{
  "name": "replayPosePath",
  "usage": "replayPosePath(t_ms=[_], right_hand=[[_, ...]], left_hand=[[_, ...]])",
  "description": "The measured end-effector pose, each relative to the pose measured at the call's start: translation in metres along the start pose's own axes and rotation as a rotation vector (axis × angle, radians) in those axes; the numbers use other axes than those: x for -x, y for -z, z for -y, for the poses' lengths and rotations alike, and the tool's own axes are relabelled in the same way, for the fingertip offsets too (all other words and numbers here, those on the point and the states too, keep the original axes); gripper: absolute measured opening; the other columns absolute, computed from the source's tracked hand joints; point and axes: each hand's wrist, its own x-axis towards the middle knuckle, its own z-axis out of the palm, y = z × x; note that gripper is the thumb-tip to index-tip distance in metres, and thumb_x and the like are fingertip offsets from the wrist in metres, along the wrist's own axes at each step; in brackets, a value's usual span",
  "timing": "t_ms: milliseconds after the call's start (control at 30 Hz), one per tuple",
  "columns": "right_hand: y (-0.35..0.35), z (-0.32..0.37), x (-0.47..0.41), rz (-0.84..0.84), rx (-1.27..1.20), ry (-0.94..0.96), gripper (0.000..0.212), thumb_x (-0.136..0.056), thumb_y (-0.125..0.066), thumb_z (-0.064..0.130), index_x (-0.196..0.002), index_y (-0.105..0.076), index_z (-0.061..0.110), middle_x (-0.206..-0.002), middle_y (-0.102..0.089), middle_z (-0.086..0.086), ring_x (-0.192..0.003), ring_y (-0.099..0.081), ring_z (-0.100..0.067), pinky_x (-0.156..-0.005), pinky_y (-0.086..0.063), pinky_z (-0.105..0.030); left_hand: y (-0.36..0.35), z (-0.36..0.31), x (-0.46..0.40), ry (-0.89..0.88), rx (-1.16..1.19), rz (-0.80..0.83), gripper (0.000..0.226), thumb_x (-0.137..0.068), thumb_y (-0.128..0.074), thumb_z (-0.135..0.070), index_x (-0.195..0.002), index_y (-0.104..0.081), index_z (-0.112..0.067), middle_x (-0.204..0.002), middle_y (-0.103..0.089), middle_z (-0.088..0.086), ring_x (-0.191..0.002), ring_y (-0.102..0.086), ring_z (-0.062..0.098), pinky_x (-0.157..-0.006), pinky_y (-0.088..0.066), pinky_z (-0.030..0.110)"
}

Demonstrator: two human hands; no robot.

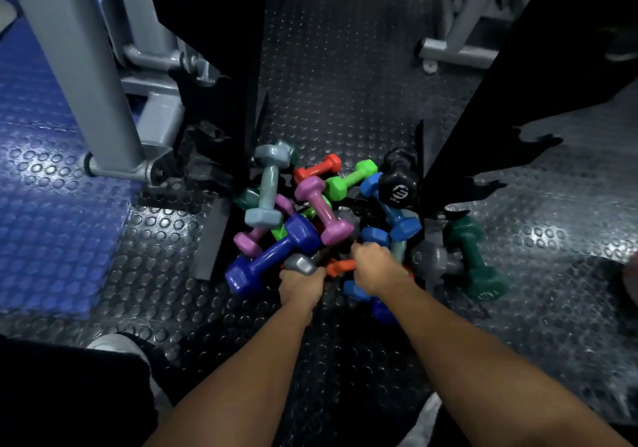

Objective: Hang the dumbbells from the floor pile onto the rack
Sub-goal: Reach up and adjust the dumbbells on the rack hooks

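Grey dumbbell (301, 263) in clenched left hand (299, 286), orange dumbbell (340, 267) in right hand (374, 268), fingers mostly hidden.

The dumbbells (312, 218) beyond both grips look coated in smooth, slightly glossy vinyl or rubber; the black one (397, 187) is matt with white print. The floor (345, 84) beneath is dark rubber with raised round studs, faintly shiny. The frame (79, 66), far left of the grips, is grey painted metal, smooth.
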Motion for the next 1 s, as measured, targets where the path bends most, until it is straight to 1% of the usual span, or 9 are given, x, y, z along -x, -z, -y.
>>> replayPosePath(t_ms=[67, 133, 267, 400, 567, 667, 767, 900, 1000], right_hand=[[0.007, -0.001, 0.009, -0.04, -0.037, 0.001, 0.025, -0.086, -0.057, 0.006, -0.111, -0.06, 0.01, -0.113, -0.065, -0.014, -0.106, -0.068, -0.039, -0.087, -0.057, -0.044], [0.016, 0.001, 0.018, -0.063, -0.056, 0.004, 0.022, -0.087, -0.058, 0.007, -0.108, -0.06, 0.011, -0.108, -0.066, -0.014, -0.101, -0.068, -0.039, -0.082, -0.057, -0.044], [0.04, 0.008, 0.034, -0.119, -0.1, 0.039, 0.021, -0.09, -0.06, 0.01, -0.11, -0.062, 0.012, -0.108, -0.064, -0.011, -0.097, -0.066, -0.033, -0.078, -0.052, -0.038], [0.063, 0.014, 0.059, -0.191, -0.215, 0.054, 0.021, -0.088, -0.064, 0.014, -0.108, -0.068, 0.02, -0.104, -0.069, -0.008, -0.094, -0.068, -0.032, -0.082, -0.057, -0.039], [0.092, 0.023, 0.094, -0.255, -0.389, 0.092, 0.023, -0.081, -0.061, 0.009, -0.086, -0.062, 0.031, -0.088, -0.067, -0.001, -0.081, -0.065, -0.025, -0.074, -0.054, -0.038], [0.111, 0.031, 0.112, -0.343, -0.47, 0.087, 0.022, -0.079, -0.06, 0.007, -0.086, -0.065, 0.027, -0.08, -0.069, -0.002, -0.075, -0.065, -0.023, -0.072, -0.056, -0.041], [0.151, 0.043, 0.13, -0.43, -0.516, 0.121, 0.022, -0.079, -0.067, 0.007, -0.094, -0.073, 0.022, -0.081, -0.071, 0.001, -0.077, -0.065, -0.02, -0.076, -0.053, -0.034], [0.232, 0.062, 0.166, -0.547, -0.529, 0.219, 0.027, -0.075, -0.077, 0.011, -0.098, -0.077, 0.024, -0.074, -0.065, 0.009, -0.071, -0.059, -0.008, -0.069, -0.041, -0.019], [0.294, 0.079, 0.19, -0.64, -0.561, 0.295, 0.031, -0.076, -0.081, 0.014, -0.102, -0.074, 0.029, -0.08, -0.066, 0.011, -0.072, -0.059, -0.006, -0.072, -0.043, -0.017]], left_hand=[[-0.002, -0.009, 0.007, 0.053, 0.015, 0.031, 0.106, -0.069, -0.08, -0.056, -0.148, -0.037, 0.0, -0.128, -0.063, 0.017, -0.103, -0.067, 0.035, -0.086, -0.06, 0.041], [-0.002, -0.015, 0.012, 0.12, -0.02, 0.137, 0.115, -0.066, -0.07, -0.076, -0.149, -0.041, -0.002, -0.129, -0.06, 0.018, -0.097, -0.067, 0.036, -0.07, -0.062, 0.042], [0.011, -0.03, 0.037, 0.162, -0.019, 0.317, 0.083, -0.094, -0.04, -0.079, -0.146, -0.046, -0.014, -0.137, -0.053, 0.023, -0.112, -0.059, 0.04, -0.083, -0.054, 0.049], [0.035, -0.031, 0.053, 0.076, 0.065, 0.388, 0.073, -0.095, -0.032, -0.081, -0.127, -0.05, -0.018, -0.106, -0.061, 0.021, -0.102, -0.064, 0.036, -0.086, -0.058, 0.048], [0.063, -0.051, 0.079, -0.196, 0.165, 0.378, 0.035, -0.104, -0.057, -0.044, -0.108, -0.067, -0.011, -0.107, -0.072, 0.014, -0.088, -0.071, 0.025, -0.08, -0.061, 0.039], [0.09, -0.071, 0.102, -0.41, 0.118, 0.337, 0.01, -0.098, -0.071, -0.019, -0.094, -0.072, -0.01, -0.079, -0.071, 0.01, -0.063, -0.063, 0.018, -0.064, -0.055, 0.03], [0.124, -0.098, 0.135, -0.604, 0.087, 0.31, 0.004, -0.099, -0.067, -0.007, -0.099, -0.071, -0.006, -0.058, -0.061, 0.0, -0.05, -0.053, 0.012, -0.05, -0.048, 0.024], [0.179, -0.147, 0.182, -1.008, -0.194, 0.038, 0.021, -0.093, -0.071, -0.041, -0.09, -0.075, -0.021, -0.066, -0.069, -0.003, -0.064, -0.065, 0.017, -0.063, -0.053, 0.029], [0.221, -0.192, 0.221, -1.185, -0.202, -0.107, 0.044, -0.082, -0.061, -0.064, -0.098, -0.075, -0.025, -0.07, -0.071, -0.003, -0.071, -0.07, 0.021, -0.072, -0.058, 0.036]])
